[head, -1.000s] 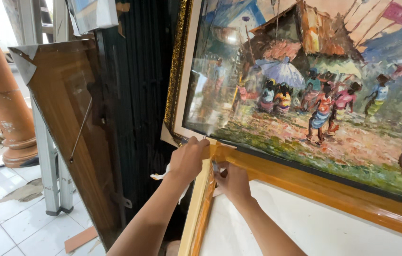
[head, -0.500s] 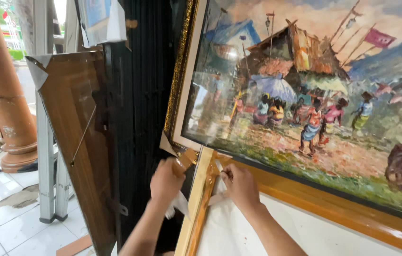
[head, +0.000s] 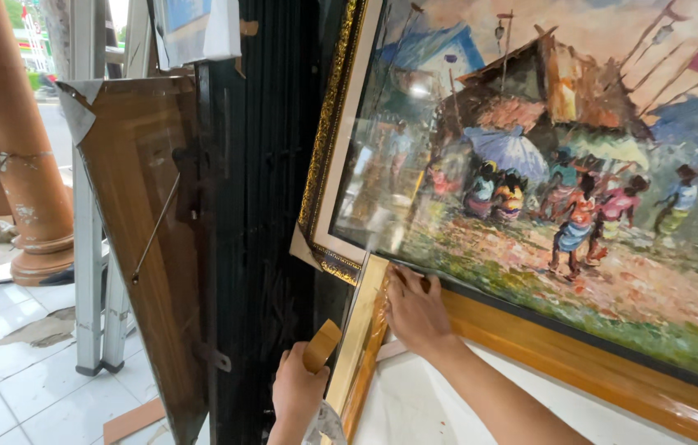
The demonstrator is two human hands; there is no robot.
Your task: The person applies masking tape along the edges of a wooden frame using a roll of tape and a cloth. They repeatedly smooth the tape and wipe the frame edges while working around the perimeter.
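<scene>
A large colourful painting (head: 546,189) of a village scene leans in a gilded frame (head: 328,165). Below it stands a second picture with a golden wooden frame (head: 365,330) and a white face (head: 415,404). My right hand (head: 415,309) presses flat on the top corner of that wooden frame, where it meets the painting. My left hand (head: 298,391) is lower, at the frame's left side, and grips a small tan block (head: 321,346) against the frame's edge.
A brown wooden panel (head: 143,239) with a hanging wire leans at the left against a dark ribbed panel (head: 258,206). A metal ladder (head: 89,272), an orange column (head: 11,140) and white floor tiles (head: 3,387) lie further left.
My left hand has slid down from the frame's top corner along its left side with the block. My right hand stays at the corner. The view has shifted slightly.
</scene>
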